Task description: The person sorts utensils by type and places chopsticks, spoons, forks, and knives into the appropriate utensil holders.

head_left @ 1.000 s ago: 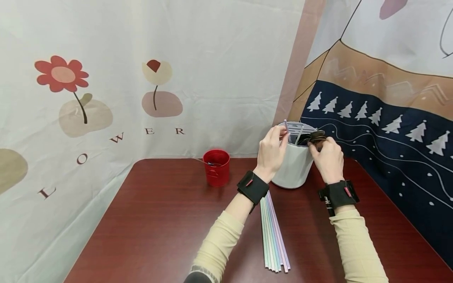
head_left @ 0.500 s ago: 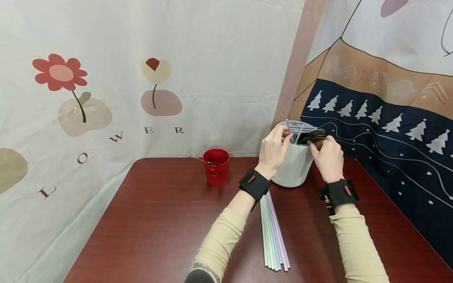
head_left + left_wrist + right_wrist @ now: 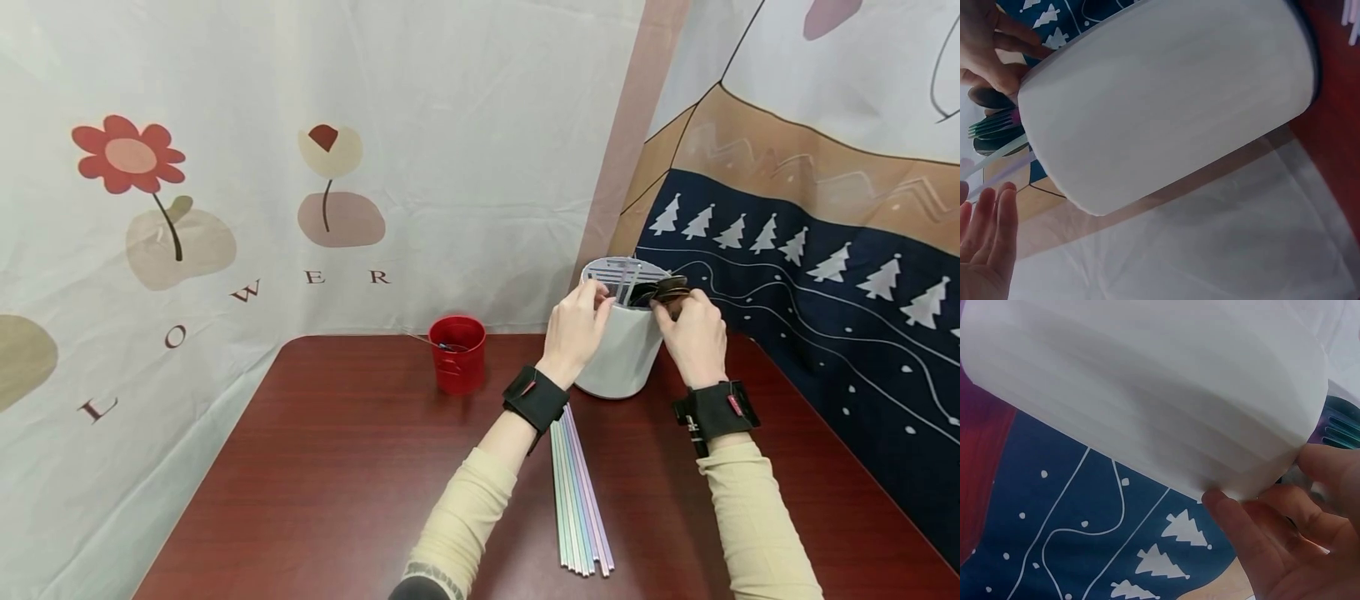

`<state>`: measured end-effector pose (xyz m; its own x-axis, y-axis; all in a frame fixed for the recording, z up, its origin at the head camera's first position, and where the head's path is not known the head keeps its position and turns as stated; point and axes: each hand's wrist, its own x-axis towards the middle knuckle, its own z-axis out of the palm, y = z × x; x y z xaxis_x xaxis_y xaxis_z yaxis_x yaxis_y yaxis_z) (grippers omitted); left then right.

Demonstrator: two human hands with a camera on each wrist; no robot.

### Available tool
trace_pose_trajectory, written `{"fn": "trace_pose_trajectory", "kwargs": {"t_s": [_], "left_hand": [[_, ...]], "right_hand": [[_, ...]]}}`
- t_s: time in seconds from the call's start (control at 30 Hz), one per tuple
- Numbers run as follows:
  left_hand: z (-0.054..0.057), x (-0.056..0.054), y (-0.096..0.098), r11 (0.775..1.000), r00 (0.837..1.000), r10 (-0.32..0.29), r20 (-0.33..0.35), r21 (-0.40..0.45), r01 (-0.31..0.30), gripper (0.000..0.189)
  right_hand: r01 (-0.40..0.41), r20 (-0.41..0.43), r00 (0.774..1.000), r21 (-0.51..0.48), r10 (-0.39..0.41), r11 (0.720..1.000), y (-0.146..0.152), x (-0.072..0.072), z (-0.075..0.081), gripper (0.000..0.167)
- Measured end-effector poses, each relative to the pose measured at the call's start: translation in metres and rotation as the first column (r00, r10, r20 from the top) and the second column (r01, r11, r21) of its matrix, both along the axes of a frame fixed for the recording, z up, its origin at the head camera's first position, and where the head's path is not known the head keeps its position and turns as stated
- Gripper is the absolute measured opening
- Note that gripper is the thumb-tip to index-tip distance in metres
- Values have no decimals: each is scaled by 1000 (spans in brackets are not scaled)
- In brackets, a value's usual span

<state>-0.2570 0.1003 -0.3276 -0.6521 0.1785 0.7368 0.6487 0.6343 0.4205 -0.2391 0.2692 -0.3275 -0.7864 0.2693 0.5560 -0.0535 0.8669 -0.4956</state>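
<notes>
A white utensil holder (image 3: 618,362) stands upright at the back right. My right hand (image 3: 697,337) grips its right rim, thumb and fingers either side of the wall in the right wrist view. My left hand (image 3: 576,327) is at the holder's left rim; in the left wrist view its fingers (image 3: 1005,219) are nearly straight and nothing is pinched. Beside them a lilac straw (image 3: 1007,170) and a pale green straw (image 3: 1002,152) lean out of the holder. A dark fork (image 3: 994,124) and dark spoons (image 3: 672,285) stick out near my right hand.
Several pastel straws (image 3: 577,500) lie in a bundle on the red-brown table (image 3: 360,467), below the left wrist. A red bucket (image 3: 459,367) with thin items inside stands to the left of the holder. Printed cloth (image 3: 480,167) hangs behind the table.
The lilac straw, upright at my left fingertips before, has dropped lower and now leans beside the pale green one. My left hand has let it go. The right hand stays at the rim.
</notes>
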Motion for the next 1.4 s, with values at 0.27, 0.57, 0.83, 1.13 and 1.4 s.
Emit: {"fn": "trace_pose_trajectory", "kwargs": {"t_s": [0.27,0.57,0.83,1.13,1.4], "left_hand": [[-49,17,-24,997,983,-80,166,22,78,10],[-102,43,-49,999,900,-5,435,-28,20,6],[-122,65,-58,985,694,95,714,-170,40,25],[-124,74,-54,979,582,134,802,-199,49,41],[-125,75,-46,971,556,180,812,-239,34,48]], "right_hand": [[-8,7,1000,-8,8,1000,-2,0,0,36],[-17,2,1000,-2,17,1000,-2,2,-1,37],[-15,-10,1000,2,15,1000,-1,1,-1,37],[-16,20,1000,-11,17,1000,0,2,-2,38],[-19,12,1000,-12,19,1000,1,2,-1,39]]}}
